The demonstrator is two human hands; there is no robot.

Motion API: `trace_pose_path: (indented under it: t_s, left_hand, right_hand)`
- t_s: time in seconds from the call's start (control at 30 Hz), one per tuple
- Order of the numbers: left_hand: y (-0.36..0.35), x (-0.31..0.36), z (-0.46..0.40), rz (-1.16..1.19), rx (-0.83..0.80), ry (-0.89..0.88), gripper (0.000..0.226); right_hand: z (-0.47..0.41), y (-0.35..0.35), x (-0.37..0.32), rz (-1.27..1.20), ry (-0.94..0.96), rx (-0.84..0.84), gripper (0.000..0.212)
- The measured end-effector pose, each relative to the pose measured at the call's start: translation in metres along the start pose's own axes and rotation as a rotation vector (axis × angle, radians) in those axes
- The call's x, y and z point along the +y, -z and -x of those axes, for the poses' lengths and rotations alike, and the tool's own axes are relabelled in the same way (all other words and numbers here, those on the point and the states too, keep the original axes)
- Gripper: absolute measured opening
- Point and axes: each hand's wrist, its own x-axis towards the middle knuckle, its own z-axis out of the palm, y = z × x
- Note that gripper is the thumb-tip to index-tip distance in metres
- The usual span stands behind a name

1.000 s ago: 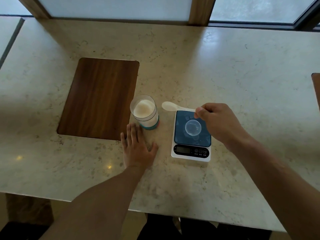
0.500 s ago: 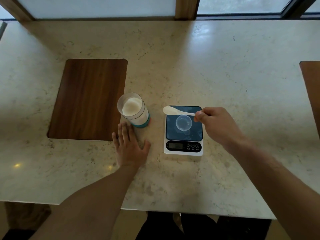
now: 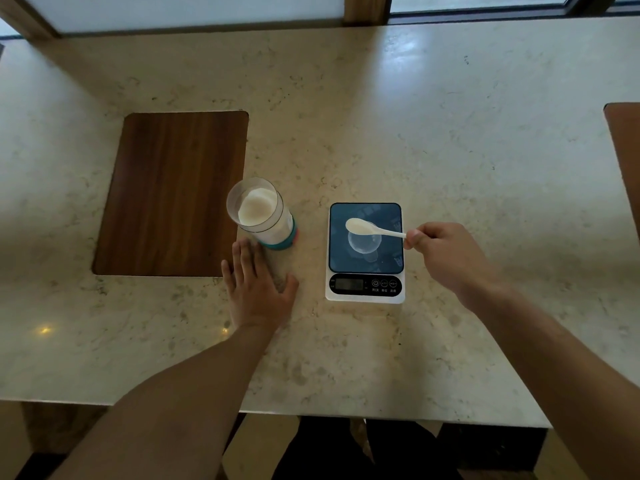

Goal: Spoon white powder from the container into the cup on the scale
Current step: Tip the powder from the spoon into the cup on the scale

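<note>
White spoon (image 3: 360, 226) heaped with powder, over clear cup (image 3: 364, 242).

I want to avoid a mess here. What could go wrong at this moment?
1. The white plastic spoon, held at its handle tip by the right hand, hovers at the rim of the small clear cup; powder may fall on the blue-topped scale.
2. The light cup might tip if bumped.
3. The left hand lies near the open clear container and may nudge it.
</note>
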Motion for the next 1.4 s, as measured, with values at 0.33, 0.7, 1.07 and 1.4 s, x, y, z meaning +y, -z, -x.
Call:
trace_pose_path:
  t_s: [0.33, 0.7, 1.07, 1.4]
  left_hand:
    - [0.000, 0.000, 0.000, -0.004, -0.019, 0.009, 0.096]
    - [-0.001, 0.000, 0.001, 0.004, 0.005, 0.000, 0.095]
    - [-0.001, 0.000, 0.000, 0.009, 0.007, 0.001, 0.095]
    - [-0.004, -0.002, 0.000, 0.007, 0.020, -0.003, 0.096]
  right_hand:
    - [0.001, 0.000, 0.008, 0.052, -0.006, -0.002, 0.031]
    - [0.000, -0.003, 0.016, 0.120, -0.005, 0.034, 0.029]
    - [0.000, -0.004, 0.011, 0.169, 0.034, 0.063, 0.027]
    - [-0.001, -0.004, 0.008, 0.251, 0.064, 0.090, 0.028]
